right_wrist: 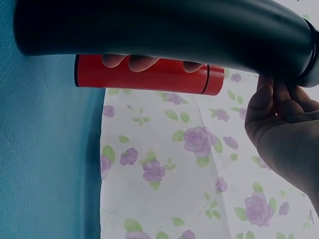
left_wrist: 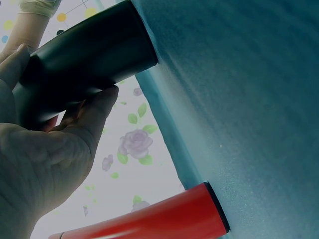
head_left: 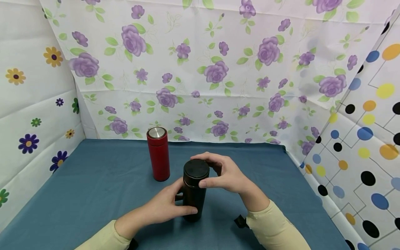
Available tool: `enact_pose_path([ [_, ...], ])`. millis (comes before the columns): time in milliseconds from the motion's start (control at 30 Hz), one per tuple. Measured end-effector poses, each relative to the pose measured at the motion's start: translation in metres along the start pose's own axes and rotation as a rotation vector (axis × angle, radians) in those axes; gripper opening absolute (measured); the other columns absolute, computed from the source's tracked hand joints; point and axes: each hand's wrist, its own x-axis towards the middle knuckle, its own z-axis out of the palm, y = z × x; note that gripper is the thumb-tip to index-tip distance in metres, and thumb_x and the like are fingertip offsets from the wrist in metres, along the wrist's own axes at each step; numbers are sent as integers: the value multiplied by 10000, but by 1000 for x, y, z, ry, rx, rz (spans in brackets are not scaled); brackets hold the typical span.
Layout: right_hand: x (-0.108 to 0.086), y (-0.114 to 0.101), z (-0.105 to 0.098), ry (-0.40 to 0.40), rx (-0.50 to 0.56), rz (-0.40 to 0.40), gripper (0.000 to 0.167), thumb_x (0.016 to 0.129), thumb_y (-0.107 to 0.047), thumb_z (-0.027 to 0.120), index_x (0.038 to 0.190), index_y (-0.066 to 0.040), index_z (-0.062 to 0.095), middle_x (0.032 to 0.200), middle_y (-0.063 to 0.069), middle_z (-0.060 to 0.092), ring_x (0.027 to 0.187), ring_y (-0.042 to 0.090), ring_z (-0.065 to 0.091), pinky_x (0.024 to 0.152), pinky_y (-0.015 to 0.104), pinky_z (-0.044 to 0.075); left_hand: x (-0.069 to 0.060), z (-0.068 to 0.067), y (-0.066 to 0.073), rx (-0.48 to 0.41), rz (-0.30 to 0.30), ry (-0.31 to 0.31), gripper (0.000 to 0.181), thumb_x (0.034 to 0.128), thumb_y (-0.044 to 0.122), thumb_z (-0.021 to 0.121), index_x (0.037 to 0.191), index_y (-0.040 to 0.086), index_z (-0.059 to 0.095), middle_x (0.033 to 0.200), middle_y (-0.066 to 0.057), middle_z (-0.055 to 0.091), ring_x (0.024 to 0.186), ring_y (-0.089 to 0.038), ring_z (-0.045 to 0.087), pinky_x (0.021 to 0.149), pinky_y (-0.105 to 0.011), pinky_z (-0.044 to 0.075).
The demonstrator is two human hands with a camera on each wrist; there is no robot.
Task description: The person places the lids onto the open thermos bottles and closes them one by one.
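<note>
Cloth (head_left: 100,194), blue, seemingly supports the black flask (head_left: 194,192) both hands (head_left: 164,205) (head_left: 225,173) grip, floral sheeting (head_left: 190,114) behind.

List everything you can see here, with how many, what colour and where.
Black flask: 1, black, upright on the cloth, between the hands
Red flask: 1, red with silver top, upright behind the black one, to its left
Cloth: 1, blue, under both flasks
Rose sheet: 1, white with purple roses, at the back
Daisy sheet: 1, white with coloured flowers, left side
Dotted sheet: 1, white with coloured dots, right side
Left hand: 1, on the black flask's body
Right hand: 1, at its top
Sleeves: 2, pale yellow, on the forearms
</note>
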Motion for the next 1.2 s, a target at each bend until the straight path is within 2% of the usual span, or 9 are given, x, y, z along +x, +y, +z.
enact_pose_path([
  [233,0,-2,1,16,10,-3,678,976,-439,884,1510,-80,668,1419,118,712,1226,319,683,1084,441,568,0,0,-1,-3,7,-5,748,971,372,899,1594,338,486,1438,82,668,1399,-208,618,1180,-651,496],
  [567,-1,-3,2,40,-21,15,654,944,-383,926,1487,-120,675,1383,84,720,1208,313,691,1076,433,571,0,0,-1,2,16,0,757,971,372,901,1600,358,480,1415,100,674,1386,-180,624,1184,-632,500],
  [933,-1,-3,4,55,-49,5,679,913,-426,953,1450,-134,658,1380,73,689,1168,311,674,1024,436,574,0,0,-1,5,30,-3,768,971,366,902,1609,354,474,1413,122,673,1377,-154,628,1183,-600,512],
  [1200,-1,-5,7,65,-114,-15,674,912,-456,946,1428,-146,645,1380,55,679,1132,287,668,992,421,579,-1,0,-1,3,30,-3,755,973,370,900,1601,352,481,1407,127,672,1375,-152,629,1183,-592,514],
])
